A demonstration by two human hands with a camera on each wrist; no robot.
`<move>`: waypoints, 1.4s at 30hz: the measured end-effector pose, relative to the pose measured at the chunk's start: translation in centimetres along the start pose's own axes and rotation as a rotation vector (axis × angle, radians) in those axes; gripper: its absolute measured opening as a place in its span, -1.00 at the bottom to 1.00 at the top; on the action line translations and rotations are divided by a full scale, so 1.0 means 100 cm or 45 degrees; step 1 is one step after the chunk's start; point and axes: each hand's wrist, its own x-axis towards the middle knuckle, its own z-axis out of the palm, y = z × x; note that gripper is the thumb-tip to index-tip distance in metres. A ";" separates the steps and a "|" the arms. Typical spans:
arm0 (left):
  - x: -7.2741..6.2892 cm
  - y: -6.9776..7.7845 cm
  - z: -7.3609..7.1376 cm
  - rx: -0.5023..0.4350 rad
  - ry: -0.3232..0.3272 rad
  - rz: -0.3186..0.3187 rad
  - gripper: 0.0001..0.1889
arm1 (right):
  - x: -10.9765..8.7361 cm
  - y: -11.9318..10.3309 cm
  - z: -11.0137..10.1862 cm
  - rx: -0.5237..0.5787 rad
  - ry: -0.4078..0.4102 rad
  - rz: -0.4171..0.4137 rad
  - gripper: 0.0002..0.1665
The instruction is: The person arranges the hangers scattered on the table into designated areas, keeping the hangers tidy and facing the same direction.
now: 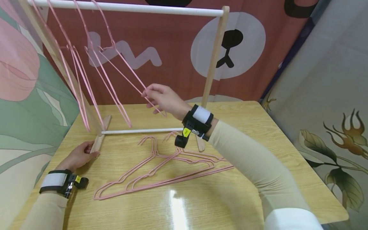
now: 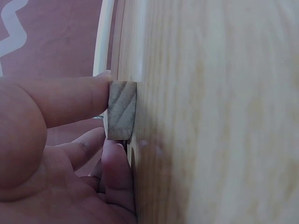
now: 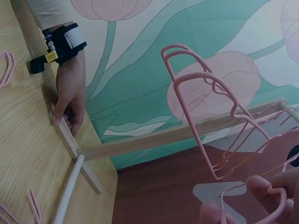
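Note:
My right hand (image 1: 168, 100) pinches the lower right corner of a pink clothes hanger (image 1: 129, 65), which hangs from the white top rail (image 1: 161, 8) of a wooden rack. In the right wrist view its fingertips (image 3: 261, 189) are partly cut off at the frame's edge. Several more pink hangers (image 1: 106, 76) hang to its left on the same rail. Down on the table, my left hand (image 1: 76, 156) grips the near end of the rack's left wooden foot (image 1: 98, 142). The left wrist view shows thumb and fingers on opposite sides of that foot's end (image 2: 122, 109).
Several pink hangers (image 1: 172, 182) lie overlapping on the wooden table (image 1: 215, 198) in front of the rack. A white lower bar (image 1: 141, 131) joins the rack's two sides. Behind stands a reddish-brown printed cloth (image 1: 175, 64), with a floral cloth (image 1: 322, 95) on the right.

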 end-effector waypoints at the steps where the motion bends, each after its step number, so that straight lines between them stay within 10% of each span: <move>1: 0.000 0.000 0.000 0.002 0.003 0.003 -0.34 | 0.000 0.000 0.000 -0.003 -0.002 -0.003 -0.73; 42: 0.001 -0.003 0.001 0.000 -0.014 -0.031 -0.33 | -0.011 0.014 0.004 0.009 0.006 0.020 -0.38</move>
